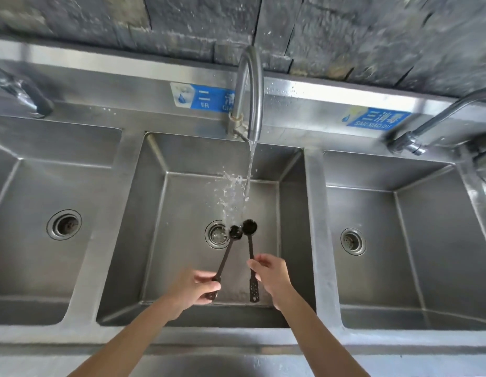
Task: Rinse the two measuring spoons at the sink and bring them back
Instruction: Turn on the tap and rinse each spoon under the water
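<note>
Two black long-handled measuring spoons are held over the middle sink basin. My left hand grips the handle of the left measuring spoon, whose bowl sits by the drain. My right hand pinches the handle of the right measuring spoon, its perforated handle end hanging below the fingers. Both bowls sit side by side under the water stream that falls from the curved faucet and splashes off them.
Steel basins lie to the left and right, each with a drain. Another tap stands at the far left and a long spout at the right. Blue labels mark the backsplash under a grey stone wall.
</note>
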The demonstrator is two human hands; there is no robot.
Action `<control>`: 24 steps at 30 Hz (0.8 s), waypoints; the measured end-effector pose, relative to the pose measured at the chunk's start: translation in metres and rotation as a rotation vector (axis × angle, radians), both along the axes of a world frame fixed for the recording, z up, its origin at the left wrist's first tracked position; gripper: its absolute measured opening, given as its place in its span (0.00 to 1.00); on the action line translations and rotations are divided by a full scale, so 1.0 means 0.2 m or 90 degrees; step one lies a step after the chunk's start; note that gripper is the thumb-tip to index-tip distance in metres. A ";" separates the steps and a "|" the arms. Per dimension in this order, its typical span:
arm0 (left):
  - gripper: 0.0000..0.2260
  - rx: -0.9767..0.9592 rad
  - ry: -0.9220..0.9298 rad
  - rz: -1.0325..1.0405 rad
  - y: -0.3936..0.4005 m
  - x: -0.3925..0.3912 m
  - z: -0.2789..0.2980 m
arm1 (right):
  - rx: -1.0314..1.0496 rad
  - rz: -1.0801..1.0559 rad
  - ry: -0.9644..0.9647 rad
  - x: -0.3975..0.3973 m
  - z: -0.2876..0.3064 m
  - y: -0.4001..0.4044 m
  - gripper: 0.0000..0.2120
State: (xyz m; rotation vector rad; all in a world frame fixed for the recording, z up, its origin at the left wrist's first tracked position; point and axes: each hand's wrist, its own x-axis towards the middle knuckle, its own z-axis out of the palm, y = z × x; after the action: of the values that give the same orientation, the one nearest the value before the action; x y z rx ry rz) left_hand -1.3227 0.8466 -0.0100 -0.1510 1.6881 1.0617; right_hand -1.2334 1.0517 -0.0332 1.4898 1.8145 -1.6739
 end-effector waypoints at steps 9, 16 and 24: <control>0.14 0.025 0.057 -0.003 -0.09 -0.11 0.21 | 0.059 0.014 0.044 -0.08 0.24 -0.07 0.04; 0.07 0.035 0.068 0.014 -0.11 -0.15 0.27 | 0.182 0.101 0.010 -0.11 0.35 -0.10 0.03; 0.10 0.081 0.017 0.044 -0.14 -0.15 0.26 | 0.509 0.327 -0.003 -0.10 0.40 -0.12 0.12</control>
State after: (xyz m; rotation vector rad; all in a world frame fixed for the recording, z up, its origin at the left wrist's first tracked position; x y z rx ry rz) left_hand -1.3532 0.8183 0.0424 -0.1138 1.6434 1.2241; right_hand -1.2525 1.0281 0.0467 1.0645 2.7312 -0.7220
